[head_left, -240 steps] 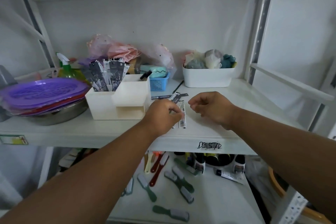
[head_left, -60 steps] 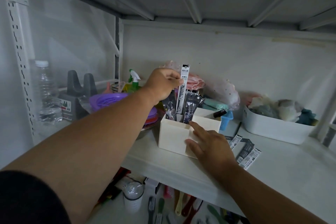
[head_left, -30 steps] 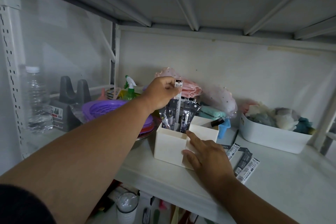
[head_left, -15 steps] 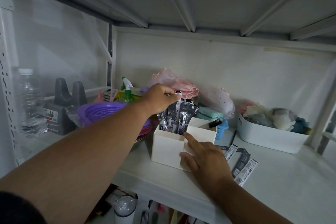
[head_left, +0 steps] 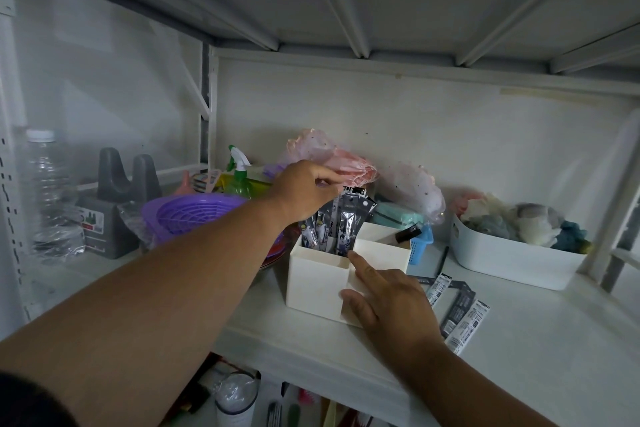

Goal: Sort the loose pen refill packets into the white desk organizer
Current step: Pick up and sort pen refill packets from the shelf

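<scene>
a white shelf (head_left: 540, 333) runs across the middle of the frame, with another shelf board close above it. at the far left stands a clear water bottle (head_left: 48, 198), then a gray holder (head_left: 117, 211), then a purple basket (head_left: 194, 215) with a green spray bottle (head_left: 239, 177) behind it. the white desk organizer (head_left: 318, 284) sits in the middle, and its back left part is full of pen refill packets (head_left: 343, 222) standing up. three more loose packets (head_left: 460, 312) lie flat on the shelf just right of it. a small blue basket (head_left: 422, 246) is behind them, and a white tub (head_left: 512, 260) of soft things sits at the right.

the left hand (head_left: 304, 191) reaches in from the lower left, fingers curled, pinching the tops of the standing packets. the right hand (head_left: 391, 302) lies flat, fingers straight, pressing on the organizer's front.
</scene>
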